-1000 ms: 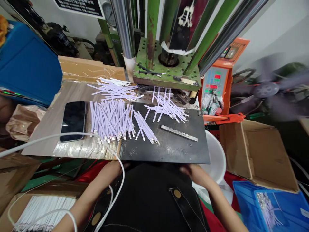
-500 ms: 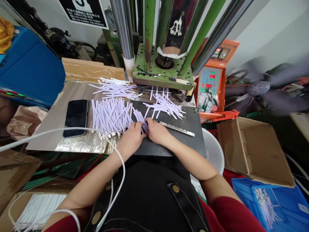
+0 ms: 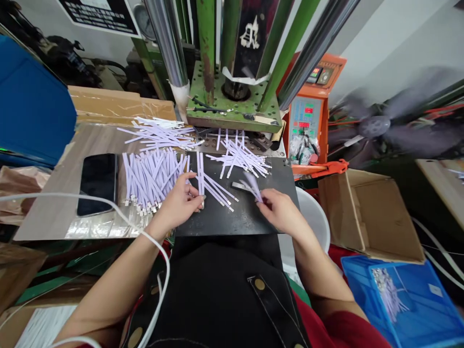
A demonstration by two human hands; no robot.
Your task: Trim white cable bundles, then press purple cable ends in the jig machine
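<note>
Leftmost, a black smartphone [image 3: 97, 185] lies on a wood-grain board [image 3: 60, 188], and a white cable [image 3: 108, 202] runs past it and over the left wrist. Just right of the phone, a dense bundle of white strips [image 3: 152, 178] with metal tips lies fanned out, tips toward the near side. Beside it the left hand [image 3: 179, 203] sits half open, its fingertips [image 3: 199, 207] at the near ends of a few loose strips [image 3: 213, 191] on a black metal plate [image 3: 232, 222]; whether it grips them cannot be told. On the far side of the plate, another loose heap of strips [image 3: 241, 159] lies by the foot of a green press [image 3: 232, 108]. The right hand [image 3: 279, 210] is nearly closed, pinching a small fan of strips [image 3: 253, 187] just beside a slotted metal bar [image 3: 239, 185]. Farther right stand an orange control box [image 3: 308, 113], a white bucket [image 3: 311, 212], a cardboard box [image 3: 366, 217] and, at the near right, a blue crate [image 3: 398, 299] holding more strips.
</note>
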